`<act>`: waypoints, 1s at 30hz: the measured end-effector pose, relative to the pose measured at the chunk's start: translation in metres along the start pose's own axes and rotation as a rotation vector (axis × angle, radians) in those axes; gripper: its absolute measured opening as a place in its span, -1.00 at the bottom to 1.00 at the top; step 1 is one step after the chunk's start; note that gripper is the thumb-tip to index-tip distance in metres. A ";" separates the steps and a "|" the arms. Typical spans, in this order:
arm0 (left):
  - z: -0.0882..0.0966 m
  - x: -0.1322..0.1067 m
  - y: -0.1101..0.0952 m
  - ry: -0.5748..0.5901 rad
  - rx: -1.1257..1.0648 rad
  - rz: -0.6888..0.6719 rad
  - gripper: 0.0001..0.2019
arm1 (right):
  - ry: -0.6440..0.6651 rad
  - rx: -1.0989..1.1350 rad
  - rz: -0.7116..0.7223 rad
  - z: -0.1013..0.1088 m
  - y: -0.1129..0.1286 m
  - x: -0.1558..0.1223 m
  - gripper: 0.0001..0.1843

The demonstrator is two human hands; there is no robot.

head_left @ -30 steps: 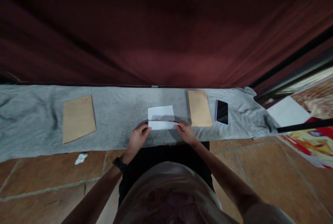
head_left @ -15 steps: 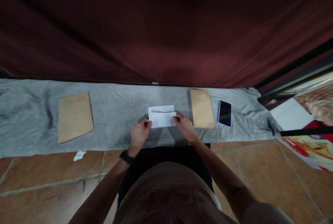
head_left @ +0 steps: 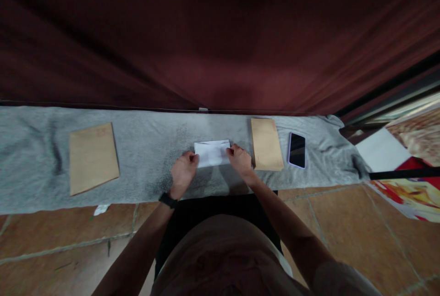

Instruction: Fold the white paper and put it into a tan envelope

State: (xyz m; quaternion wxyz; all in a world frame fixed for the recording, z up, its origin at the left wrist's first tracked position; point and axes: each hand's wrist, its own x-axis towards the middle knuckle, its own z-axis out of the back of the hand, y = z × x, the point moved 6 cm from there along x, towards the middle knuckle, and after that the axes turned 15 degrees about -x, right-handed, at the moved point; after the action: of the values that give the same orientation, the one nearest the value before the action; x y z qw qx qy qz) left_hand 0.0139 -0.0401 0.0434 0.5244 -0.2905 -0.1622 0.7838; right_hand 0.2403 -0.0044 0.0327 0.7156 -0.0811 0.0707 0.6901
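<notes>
Home or shop, unclear which, grey cloth (head_left: 147, 149) under the hands (head_left: 184, 170), red drape (head_left: 220, 67) beyond, floor tiles (head_left: 350, 222) below, poster (head_left: 417, 195) rightward.

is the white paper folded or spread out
Folded: the paper shows one layer lying over another, with a thin strip of the lower one peeking out along the far edge.
</notes>
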 end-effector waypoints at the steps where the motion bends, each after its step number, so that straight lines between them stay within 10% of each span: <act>1: 0.000 0.002 0.000 -0.004 0.000 0.000 -0.65 | -0.006 -0.008 -0.003 0.000 0.001 0.001 -0.63; 16: 0.000 0.002 -0.008 -0.071 0.057 0.013 -0.61 | -0.181 0.013 0.032 -0.001 0.009 0.007 -0.64; 25: 0.001 0.000 -0.012 -0.059 0.064 -0.032 -0.62 | -0.307 0.132 0.465 -0.001 0.052 -0.031 -0.48; 30: -0.002 0.003 -0.009 -0.048 0.076 -0.043 -0.61 | -0.306 0.075 0.470 -0.017 0.060 -0.043 -0.43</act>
State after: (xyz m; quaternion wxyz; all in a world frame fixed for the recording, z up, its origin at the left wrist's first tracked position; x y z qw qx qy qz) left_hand 0.0206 -0.0336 0.0463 0.5476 -0.2476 -0.1509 0.7849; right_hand 0.1790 -0.0484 0.0239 0.5409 0.0692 0.0045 0.8383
